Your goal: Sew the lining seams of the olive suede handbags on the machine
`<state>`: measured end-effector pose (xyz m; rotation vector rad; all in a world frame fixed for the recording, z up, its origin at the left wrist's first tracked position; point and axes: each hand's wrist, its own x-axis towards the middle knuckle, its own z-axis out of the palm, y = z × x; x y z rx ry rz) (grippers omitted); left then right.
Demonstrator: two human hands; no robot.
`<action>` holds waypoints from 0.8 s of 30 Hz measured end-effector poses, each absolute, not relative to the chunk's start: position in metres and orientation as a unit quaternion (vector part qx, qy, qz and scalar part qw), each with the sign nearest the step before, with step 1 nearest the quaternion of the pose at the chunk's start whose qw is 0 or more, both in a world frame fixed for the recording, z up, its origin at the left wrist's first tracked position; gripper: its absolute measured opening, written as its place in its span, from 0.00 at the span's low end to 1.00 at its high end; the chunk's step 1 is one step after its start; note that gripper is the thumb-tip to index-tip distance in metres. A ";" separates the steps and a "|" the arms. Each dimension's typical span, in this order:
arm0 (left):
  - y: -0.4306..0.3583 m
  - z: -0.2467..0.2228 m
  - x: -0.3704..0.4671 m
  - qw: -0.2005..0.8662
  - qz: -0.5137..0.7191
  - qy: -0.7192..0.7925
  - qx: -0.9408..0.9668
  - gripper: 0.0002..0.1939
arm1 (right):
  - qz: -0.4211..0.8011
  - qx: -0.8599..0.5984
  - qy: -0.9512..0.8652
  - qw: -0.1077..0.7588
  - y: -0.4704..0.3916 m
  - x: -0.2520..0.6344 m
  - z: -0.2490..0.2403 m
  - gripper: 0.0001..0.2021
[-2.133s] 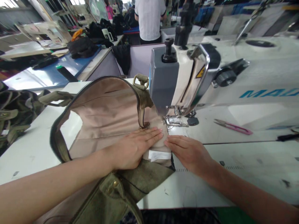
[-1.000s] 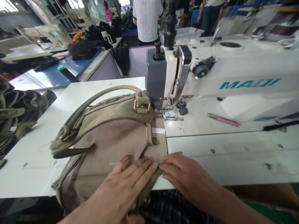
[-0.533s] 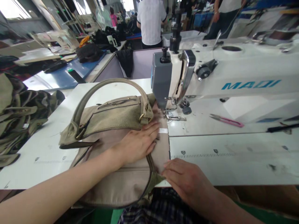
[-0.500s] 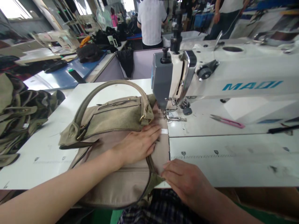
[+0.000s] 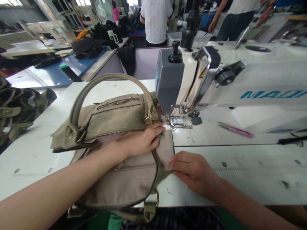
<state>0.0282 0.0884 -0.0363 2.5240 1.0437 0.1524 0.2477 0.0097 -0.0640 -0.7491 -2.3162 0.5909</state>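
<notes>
An olive handbag (image 5: 115,116) lies unzipped on the sewing machine's white table, its beige lining (image 5: 124,188) turned out toward me. My left hand (image 5: 144,139) rests on the lining, fingers stretched toward the needle and pressing the cloth down. Just past its fingertips a small white label (image 5: 166,127) sits at the presser foot (image 5: 171,123). My right hand (image 5: 192,169) is closed on the lining's near right edge, pinching it between thumb and fingers. One arched handle (image 5: 112,76) stands up behind my left hand; another handle (image 5: 148,212) hangs over the table's front edge.
The sewing machine head (image 5: 172,80) rises at the right. Pink-handled thread snips (image 5: 236,129) lie under its arm. More olive bags (image 5: 21,111) are piled at the left. A thread cone (image 5: 70,73) lies on the blue table behind. A person (image 5: 155,22) stands beyond the partition.
The lining and its white label have moved away from me, up to the presser foot. Both my hands have advanced with the cloth. The near handle has come into sight.
</notes>
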 end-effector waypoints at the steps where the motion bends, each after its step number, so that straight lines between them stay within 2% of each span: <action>1: 0.095 -0.038 0.029 0.201 0.055 0.376 0.903 0.24 | 0.224 -0.283 -0.877 0.319 0.014 0.248 -0.065 0.10; 6: 0.102 -0.030 0.030 0.205 0.072 0.368 0.904 0.20 | 0.218 -0.299 -0.866 0.337 0.023 0.249 -0.069 0.09; 9: 0.057 -0.007 0.028 0.209 -0.001 0.370 0.905 0.13 | 0.251 -0.290 -0.863 0.328 0.016 0.252 -0.067 0.07; 10: 0.037 -0.001 0.026 0.217 -0.034 0.363 0.906 0.16 | 0.260 -0.282 -0.865 0.323 0.012 0.253 -0.066 0.07; 12: -0.002 0.004 0.020 0.210 -0.048 0.353 0.911 0.29 | 0.254 -0.266 -0.876 0.311 0.005 0.256 -0.064 0.08; 14: -0.030 -0.001 0.010 0.184 -0.038 0.360 0.914 0.39 | 0.207 -0.257 -0.892 0.309 -0.002 0.257 -0.061 0.10; 18: -0.036 -0.019 -0.009 0.180 -0.025 0.371 0.911 0.36 | 0.109 -0.276 -0.890 0.345 -0.008 0.247 -0.050 0.11; 21: -0.021 -0.022 -0.017 0.188 -0.026 0.364 0.912 0.34 | 0.096 -0.291 -0.872 0.383 -0.010 0.237 -0.046 0.10; 24: -0.013 -0.021 -0.018 0.129 -0.027 0.337 0.932 0.36 | 0.101 -0.287 -0.873 0.382 -0.012 0.234 -0.052 0.11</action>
